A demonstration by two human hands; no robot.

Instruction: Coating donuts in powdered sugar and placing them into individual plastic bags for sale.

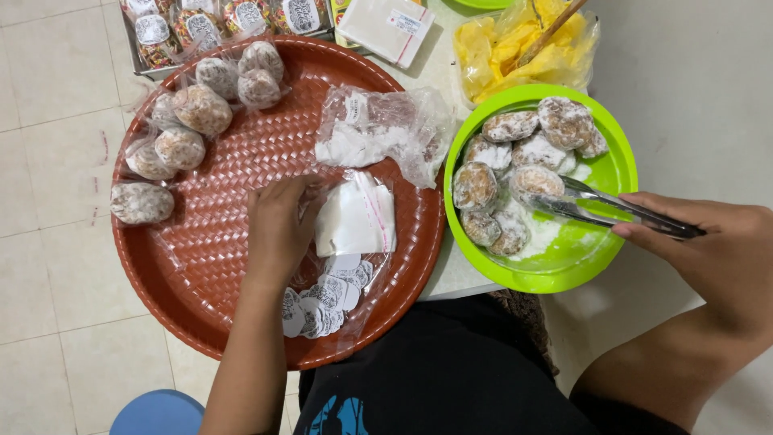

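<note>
Tongs (612, 211) sit pinched in the right hand (708, 250), fingers closed round the handles, tips just short of a sugar-dusted pastry (535, 182) in the green bowl (616, 173). Beyond the left hand (278, 229), its fingers curled on a stack of small clear bags (354, 216), wrapped pastries (201, 109) line the far rim of the red woven tray (201, 266).

Even, soft indoor light falls from above, bright without harsh shadows. Faint glare sits on the plastic bags (378, 125) and the green bowl (600, 266). Focus is sharp at the centre; the right hand (717, 258) is slightly soft. Edges bend little.
</note>
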